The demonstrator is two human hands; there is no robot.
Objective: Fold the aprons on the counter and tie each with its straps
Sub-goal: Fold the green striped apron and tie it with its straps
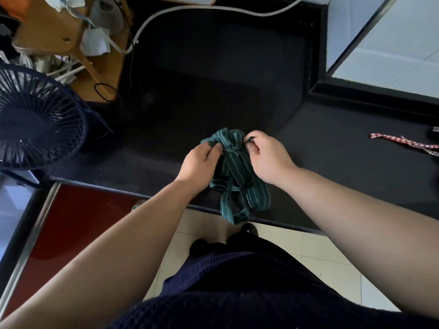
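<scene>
— What's on the counter?

— A green striped apron (234,167), bunched into a small bundle near the front edge of the black counter (332,150). Its straps (234,210) trail toward six o'clock, over the lip.

— And the hands?

— At nine o'clock the left hand (202,160) pinches a fold of cloth between curled fingers. At three o'clock the right hand (266,157) nips a strap beside what looks like a knot.

— Tricky to handle?

— Light, soft and limp, I'd judge. It will slump if let go, so grip the strap ends close to the knot and keep the bundle pinned.

— Anything else about?

— A red checked strip (403,142) lies well apart at three o'clock, and a dark fan (35,119) stands out at nine.
</scene>
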